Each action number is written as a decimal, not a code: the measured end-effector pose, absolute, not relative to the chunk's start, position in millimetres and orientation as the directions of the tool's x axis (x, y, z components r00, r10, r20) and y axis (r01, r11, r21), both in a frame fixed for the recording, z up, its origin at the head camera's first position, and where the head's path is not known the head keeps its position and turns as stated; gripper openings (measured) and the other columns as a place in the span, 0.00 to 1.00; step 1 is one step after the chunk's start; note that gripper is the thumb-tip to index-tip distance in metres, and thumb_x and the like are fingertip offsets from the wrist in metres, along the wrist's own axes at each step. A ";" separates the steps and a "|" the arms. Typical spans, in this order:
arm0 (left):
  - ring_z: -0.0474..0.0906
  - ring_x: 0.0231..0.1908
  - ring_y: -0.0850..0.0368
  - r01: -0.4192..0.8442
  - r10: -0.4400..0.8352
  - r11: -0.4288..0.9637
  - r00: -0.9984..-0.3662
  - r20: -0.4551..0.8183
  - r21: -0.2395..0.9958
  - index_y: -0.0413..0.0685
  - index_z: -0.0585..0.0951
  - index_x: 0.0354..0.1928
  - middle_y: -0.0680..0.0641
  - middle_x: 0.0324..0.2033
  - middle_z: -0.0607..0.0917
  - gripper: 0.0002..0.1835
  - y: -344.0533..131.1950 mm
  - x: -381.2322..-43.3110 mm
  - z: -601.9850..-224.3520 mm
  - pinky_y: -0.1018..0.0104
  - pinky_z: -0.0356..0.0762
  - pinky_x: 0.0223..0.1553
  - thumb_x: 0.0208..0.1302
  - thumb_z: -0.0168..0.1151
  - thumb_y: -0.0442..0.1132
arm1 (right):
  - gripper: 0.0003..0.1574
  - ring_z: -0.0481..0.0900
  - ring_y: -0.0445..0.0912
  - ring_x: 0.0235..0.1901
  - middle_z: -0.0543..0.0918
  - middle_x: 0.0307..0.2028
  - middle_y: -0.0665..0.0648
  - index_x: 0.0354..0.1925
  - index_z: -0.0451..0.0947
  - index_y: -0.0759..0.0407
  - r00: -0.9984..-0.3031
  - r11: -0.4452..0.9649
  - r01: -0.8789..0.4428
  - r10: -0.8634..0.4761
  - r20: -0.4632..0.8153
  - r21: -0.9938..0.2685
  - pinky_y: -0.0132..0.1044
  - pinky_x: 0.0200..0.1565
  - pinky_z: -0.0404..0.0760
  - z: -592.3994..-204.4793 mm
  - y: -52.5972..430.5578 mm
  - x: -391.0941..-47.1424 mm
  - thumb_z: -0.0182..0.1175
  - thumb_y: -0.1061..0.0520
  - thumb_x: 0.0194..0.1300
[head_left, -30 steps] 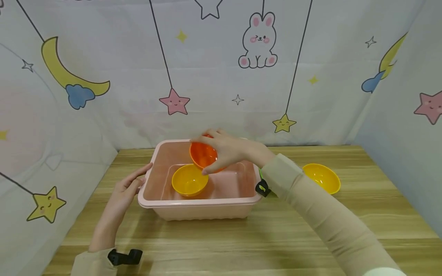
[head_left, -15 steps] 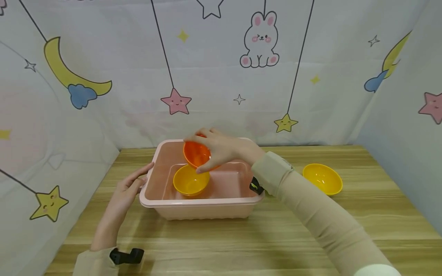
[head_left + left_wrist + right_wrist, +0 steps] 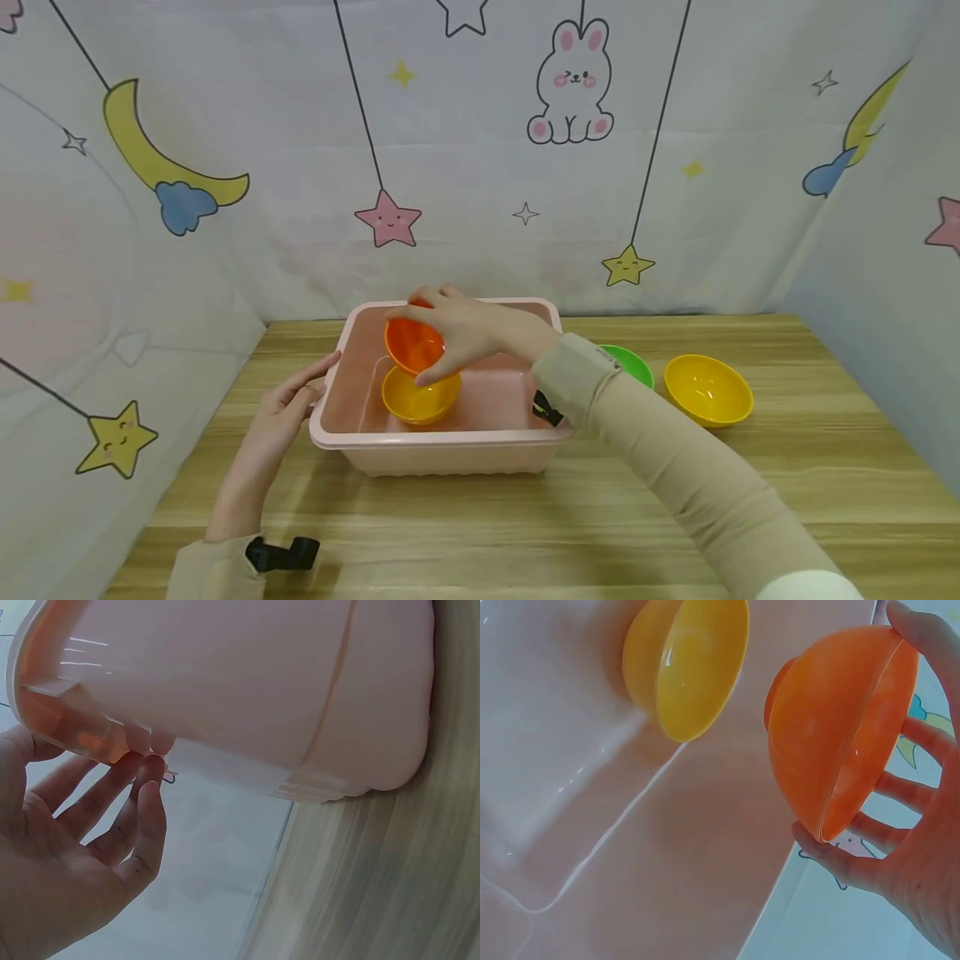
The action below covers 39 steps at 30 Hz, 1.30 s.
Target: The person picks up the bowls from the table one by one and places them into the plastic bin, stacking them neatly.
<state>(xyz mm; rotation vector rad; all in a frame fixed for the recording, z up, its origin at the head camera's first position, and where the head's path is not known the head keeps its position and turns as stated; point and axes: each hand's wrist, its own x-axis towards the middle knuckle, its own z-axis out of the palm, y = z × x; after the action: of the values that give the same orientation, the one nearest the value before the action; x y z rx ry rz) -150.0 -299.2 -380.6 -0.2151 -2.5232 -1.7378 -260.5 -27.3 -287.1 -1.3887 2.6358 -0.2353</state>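
A pink plastic basin stands on the table, with a yellow bowl upright on its floor, left of the middle. Above that bowl my right hand holds an orange bowl, tilted on its side. In the right wrist view, thumb and fingers span the rim of the orange bowl, which is apart from the yellow bowl. My left hand grips the basin's left rim. In the left wrist view, the fingers of my left hand curl under the overhanging edge.
Right of the basin a green bowl is partly hidden by my right sleeve. Beside it sits another yellow bowl. The wooden table ends at a patterned curtain behind and on both sides.
My right hand has carried the orange bowl leftward, over the yellow bowl in the basin. More of the green bowl shows now. My left hand keeps its hold on the rim.
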 end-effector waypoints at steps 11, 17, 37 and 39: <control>0.70 0.55 0.79 0.167 0.069 0.357 -0.986 0.152 0.919 0.55 0.66 0.71 0.64 0.66 0.69 0.25 -298.0 -151.5 -382.6 0.80 0.74 0.48 0.76 0.44 0.49 | 0.55 0.56 0.51 0.65 0.57 0.69 0.52 0.73 0.53 0.35 -0.549 0.563 -0.797 -0.826 -0.126 -0.219 0.49 0.61 0.72 -300.3 -40.3 -257.3 0.65 0.29 0.51; 0.70 0.55 0.79 0.153 0.066 0.358 -0.988 0.139 0.921 0.56 0.66 0.71 0.64 0.66 0.69 0.24 -295.6 -151.4 -382.5 0.81 0.74 0.48 0.75 0.44 0.49 | 0.54 0.53 0.53 0.68 0.57 0.70 0.52 0.73 0.54 0.36 -0.550 0.570 -0.795 -0.822 -0.147 -0.210 0.51 0.63 0.70 -306.2 -45.7 -258.2 0.64 0.29 0.52; 0.70 0.55 0.78 0.148 0.067 0.366 -0.989 0.132 0.919 0.57 0.66 0.71 0.63 0.67 0.69 0.25 -296.2 -150.8 -380.0 0.79 0.74 0.49 0.75 0.45 0.50 | 0.53 0.54 0.54 0.68 0.55 0.70 0.53 0.73 0.52 0.33 -0.551 0.584 -0.790 -0.809 -0.203 -0.185 0.52 0.63 0.70 -322.0 -63.6 -263.6 0.62 0.29 0.53; 0.70 0.55 0.78 0.145 0.064 0.365 -0.989 0.130 0.920 0.57 0.66 0.71 0.65 0.66 0.69 0.25 -296.6 -150.4 -380.0 0.79 0.74 0.49 0.75 0.45 0.50 | 0.54 0.52 0.55 0.69 0.54 0.71 0.53 0.73 0.52 0.33 -0.547 0.581 -0.792 -0.811 -0.206 -0.187 0.53 0.64 0.68 -323.9 -65.3 -264.7 0.62 0.29 0.53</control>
<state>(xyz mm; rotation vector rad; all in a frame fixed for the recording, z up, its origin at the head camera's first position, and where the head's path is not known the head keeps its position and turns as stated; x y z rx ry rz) -150.4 -296.6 -380.0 -0.1939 -2.5346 -1.7202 -264.7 -65.3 -323.9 -1.3210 2.5449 -0.1041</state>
